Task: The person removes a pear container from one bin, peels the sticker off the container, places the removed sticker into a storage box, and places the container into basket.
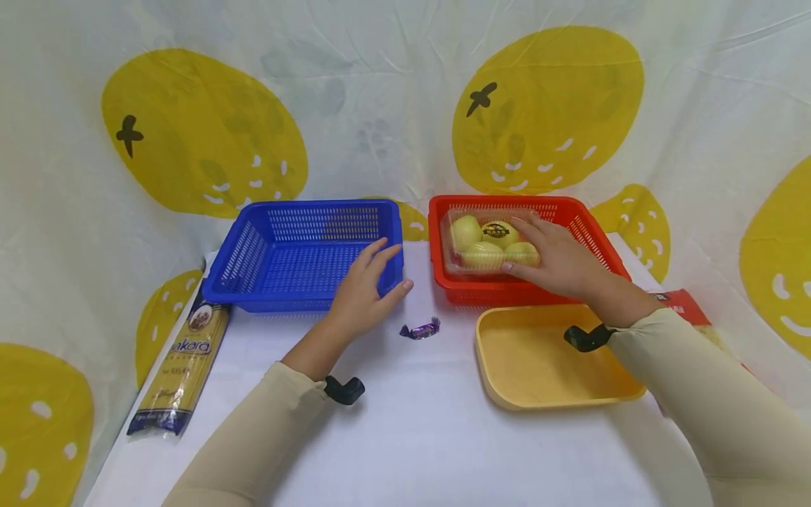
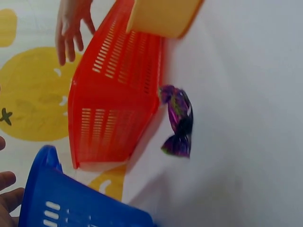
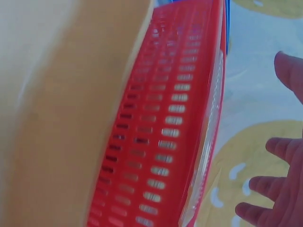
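Observation:
Over the red basket (image 1: pixel 456 287), my right hand (image 1: pixel 560 259) hovers with spread fingers above a clear plastic box of pale yellow fruit (image 1: pixel 484 255). In the right wrist view those fingers (image 3: pixel 265 187) stand apart from the basket's rim, holding nothing. My left hand (image 1: pixel 364 292) is at the right end of the blue basket (image 1: pixel 243 299), fingers spread and nothing in them. On the white cloth between the baskets lies a purple wrapped candy (image 1: pixel 421 329), seen larger in the left wrist view as a shiny twisted wrapper (image 2: pixel 180 120).
A yellow tray (image 1: pixel 545 359) sits in front of the red basket, under my right forearm. To the left lies a pack of spaghetti (image 1: pixel 184 366). A red package (image 1: pixel 684 308) is partly hidden behind the right sleeve. A fruit-print curtain (image 1: pixel 380 105) hangs behind.

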A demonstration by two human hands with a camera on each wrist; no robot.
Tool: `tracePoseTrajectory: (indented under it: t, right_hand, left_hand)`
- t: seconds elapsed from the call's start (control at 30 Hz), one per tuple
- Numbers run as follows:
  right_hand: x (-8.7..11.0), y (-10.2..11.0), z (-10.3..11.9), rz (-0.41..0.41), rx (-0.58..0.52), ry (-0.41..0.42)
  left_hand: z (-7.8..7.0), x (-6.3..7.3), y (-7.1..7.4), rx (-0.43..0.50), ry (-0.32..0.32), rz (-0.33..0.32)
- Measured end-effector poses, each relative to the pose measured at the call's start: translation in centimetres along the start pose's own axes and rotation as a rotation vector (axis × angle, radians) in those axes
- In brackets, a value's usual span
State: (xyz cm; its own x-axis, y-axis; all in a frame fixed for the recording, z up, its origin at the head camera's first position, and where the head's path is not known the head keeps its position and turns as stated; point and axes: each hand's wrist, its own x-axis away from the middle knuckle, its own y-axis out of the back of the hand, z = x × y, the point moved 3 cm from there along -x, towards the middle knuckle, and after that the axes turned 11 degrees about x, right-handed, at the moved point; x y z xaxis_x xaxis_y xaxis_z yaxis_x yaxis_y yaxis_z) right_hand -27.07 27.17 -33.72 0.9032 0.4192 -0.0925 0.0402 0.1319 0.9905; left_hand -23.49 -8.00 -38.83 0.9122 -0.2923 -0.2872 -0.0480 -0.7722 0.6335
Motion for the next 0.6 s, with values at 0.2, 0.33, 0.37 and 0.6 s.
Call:
tracePoseTrajectory:
  t: [0.2, 0.33, 0.37, 0.6]
  right_hand:
    - [-0.9, 0.0, -1.5, 0.059, -0.017, -0.032]
    - [-1.4, 0.0, -2.7, 0.136, -0.027, -0.061]
    - [-1.5, 0.0, -2.9, 0.143, -0.03, -0.055]
    - [-2.4, -0.3, -4.1, 0.125, -0.051, -0.002]
  left_hand:
    - [-0.8, -0.8, -0.8, 0.069, 0.03, -0.003]
    - [-1.5, -1.3, -1.4, 0.107, 0.0, -0.005]
    - [-1.7, -1.5, -1.6, 0.115, -0.008, -0.005]
    - [-3.0, -2.5, -3.1, 0.182, 0.022, -0.005]
